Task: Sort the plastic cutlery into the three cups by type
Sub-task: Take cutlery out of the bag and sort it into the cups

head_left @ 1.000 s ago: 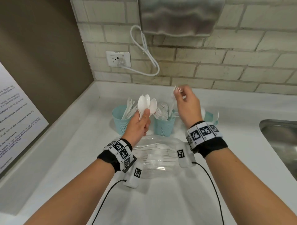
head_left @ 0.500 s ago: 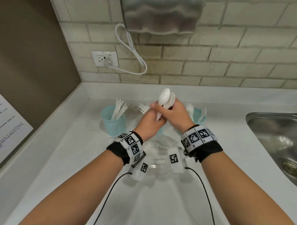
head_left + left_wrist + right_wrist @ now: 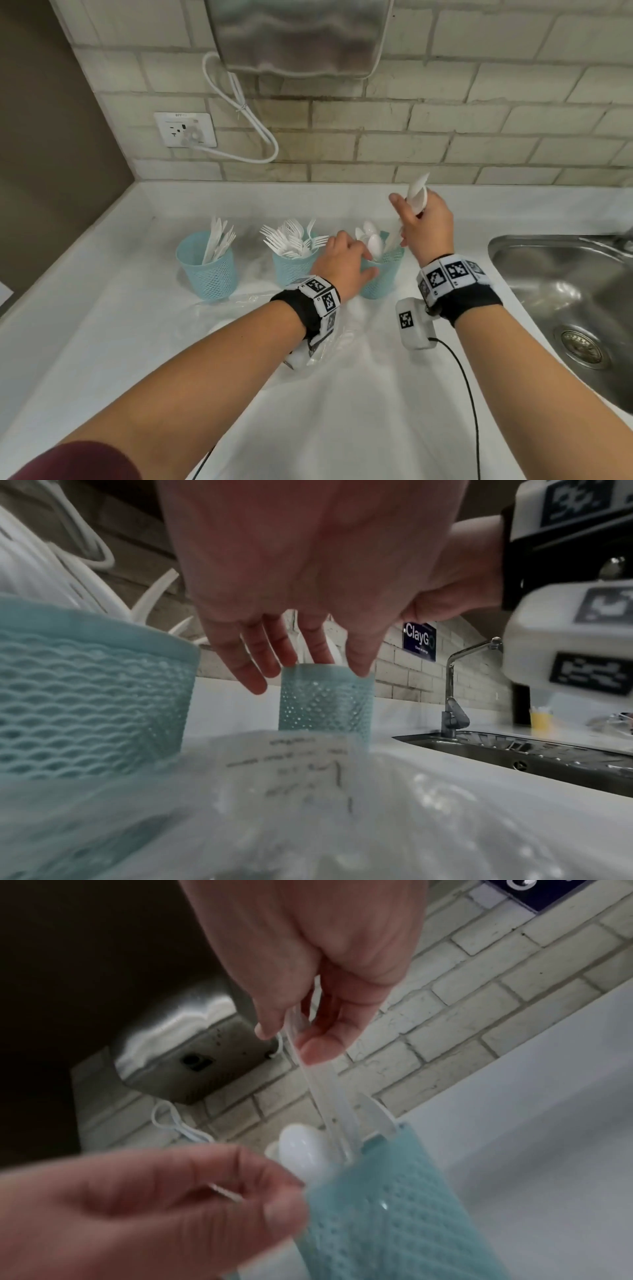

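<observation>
Three teal mesh cups stand in a row on the white countertop (image 3: 102, 342). The left cup (image 3: 209, 270) holds knives (image 3: 217, 240). The middle cup (image 3: 291, 269) holds forks (image 3: 291, 238). The right cup (image 3: 382, 274) holds spoons (image 3: 371, 240) with bowls up.

The left hand (image 3: 342, 263) reaches forward from a low forearm to the near-left rim of the right cup. Its fingers (image 3: 253, 664) are loosely spread and point down at the rim; whether they touch it cannot be told.

The right hand (image 3: 424, 226) is raised above the far-right side of the same cup, wrist bent upward. Thumb and fingers pinch a small bundle of white spoons (image 3: 418, 195) at the handles, bowls up. The handle ends (image 3: 337, 1123) reach down into the cup.

A crumpled clear plastic bag (image 3: 257, 308) lies on the counter just in front of the cups. A steel sink (image 3: 565, 291) is at the right.
</observation>
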The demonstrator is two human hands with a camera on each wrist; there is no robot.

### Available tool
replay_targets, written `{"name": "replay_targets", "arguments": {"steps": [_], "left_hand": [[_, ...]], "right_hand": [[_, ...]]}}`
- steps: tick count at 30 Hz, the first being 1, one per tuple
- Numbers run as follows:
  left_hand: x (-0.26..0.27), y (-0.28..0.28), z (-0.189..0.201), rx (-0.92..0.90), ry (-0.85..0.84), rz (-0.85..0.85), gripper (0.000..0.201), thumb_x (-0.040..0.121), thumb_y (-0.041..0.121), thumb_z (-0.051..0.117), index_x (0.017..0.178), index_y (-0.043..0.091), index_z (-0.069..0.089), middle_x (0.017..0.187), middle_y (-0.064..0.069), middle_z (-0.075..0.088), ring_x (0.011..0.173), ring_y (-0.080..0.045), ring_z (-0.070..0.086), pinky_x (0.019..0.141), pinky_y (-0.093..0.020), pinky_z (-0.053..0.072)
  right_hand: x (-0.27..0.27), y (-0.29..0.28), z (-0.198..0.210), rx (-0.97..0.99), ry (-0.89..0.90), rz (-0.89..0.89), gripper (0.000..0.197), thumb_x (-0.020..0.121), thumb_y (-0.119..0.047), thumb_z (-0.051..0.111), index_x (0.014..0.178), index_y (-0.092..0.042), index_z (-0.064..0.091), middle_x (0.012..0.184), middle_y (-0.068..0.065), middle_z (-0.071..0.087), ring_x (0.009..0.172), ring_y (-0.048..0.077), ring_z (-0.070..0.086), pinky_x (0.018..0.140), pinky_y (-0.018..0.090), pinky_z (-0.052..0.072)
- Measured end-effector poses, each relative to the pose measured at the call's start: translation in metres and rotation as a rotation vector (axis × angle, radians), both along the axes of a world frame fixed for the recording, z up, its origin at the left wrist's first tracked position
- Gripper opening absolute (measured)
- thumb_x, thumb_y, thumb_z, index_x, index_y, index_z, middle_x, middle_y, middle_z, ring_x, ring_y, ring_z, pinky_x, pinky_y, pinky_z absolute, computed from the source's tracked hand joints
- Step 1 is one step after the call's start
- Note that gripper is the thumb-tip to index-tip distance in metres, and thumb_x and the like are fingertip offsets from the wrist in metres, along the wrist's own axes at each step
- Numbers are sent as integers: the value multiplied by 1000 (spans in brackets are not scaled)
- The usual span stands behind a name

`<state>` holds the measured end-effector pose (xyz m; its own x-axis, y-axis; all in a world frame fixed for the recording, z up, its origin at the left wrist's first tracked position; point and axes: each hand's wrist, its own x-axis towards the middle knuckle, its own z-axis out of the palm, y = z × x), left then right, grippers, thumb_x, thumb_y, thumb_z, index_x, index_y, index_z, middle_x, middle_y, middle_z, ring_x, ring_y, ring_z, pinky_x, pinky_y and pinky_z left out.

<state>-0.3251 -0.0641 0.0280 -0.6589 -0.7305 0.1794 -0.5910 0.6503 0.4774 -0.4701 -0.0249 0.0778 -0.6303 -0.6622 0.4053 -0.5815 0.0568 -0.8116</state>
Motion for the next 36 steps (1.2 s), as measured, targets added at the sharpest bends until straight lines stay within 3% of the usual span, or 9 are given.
{"name": "replay_targets", "arguments": {"steps": [6,10,12,18,22,25,28,32,36], "left_hand": [[-8,2,-1,-19,40,73,24,88,41,58,104,23,63,116,-1,44,113,-18,43,94,-33,42],[-4,4,2,8,34,63,27,89,40,56,112,27,60,120,-1,47,117,-18,45,96,-33,42],[5,7,6,19,27,29,32,89,39,55,120,29,54,124,0,49,119,-18,45,96,-36,43],[79,15,14,23,-15,20,19,89,34,56,106,34,63,111,10,61,107,-12,54,90,-35,47],[140,11,8,76,-259,121,21,87,31,59,108,31,62,120,3,55,115,-19,49,96,-38,42],[183,10,2,119,-452,223,30,86,28,59,116,33,57,130,3,49,122,-20,44,99,-39,36],[218,11,-6,141,-516,346,46,83,26,62,126,35,49,139,4,38,129,-20,33,103,-40,29],[241,14,-8,373,-499,474,70,79,20,63,140,38,34,145,-3,25,133,-27,27,105,-43,36],[241,19,-13,508,-359,404,94,70,6,67,149,27,20,148,-3,20,128,-30,39,103,-44,43]], "right_hand": [[-1,-1,-33,294,29,104,29,88,-37,61,77,-11,55,74,6,58,72,25,55,61,29,38],[1,8,-34,275,28,38,52,80,-46,67,113,-7,60,106,7,55,91,16,55,80,25,42],[8,13,-29,213,39,-28,53,81,-49,64,116,-11,58,116,7,50,98,16,55,85,27,44],[78,20,-23,-8,51,177,12,86,-21,59,95,-13,63,98,2,56,85,8,54,74,13,40],[130,24,-43,213,-13,498,12,86,-11,58,96,-12,65,80,-8,60,62,-5,54,62,7,41],[142,27,-63,594,130,657,27,85,-16,59,111,-20,65,106,-2,66,86,2,58,84,19,45],[139,28,-66,964,370,641,62,80,-27,63,139,-24,42,141,5,46,131,25,38,109,41,34],[145,20,-74,1212,553,669,95,62,-41,73,143,-15,29,144,9,40,134,29,35,108,46,35],[159,16,-79,1191,598,654,101,63,-36,77,146,-17,22,140,9,38,132,31,34,107,46,37]]}}
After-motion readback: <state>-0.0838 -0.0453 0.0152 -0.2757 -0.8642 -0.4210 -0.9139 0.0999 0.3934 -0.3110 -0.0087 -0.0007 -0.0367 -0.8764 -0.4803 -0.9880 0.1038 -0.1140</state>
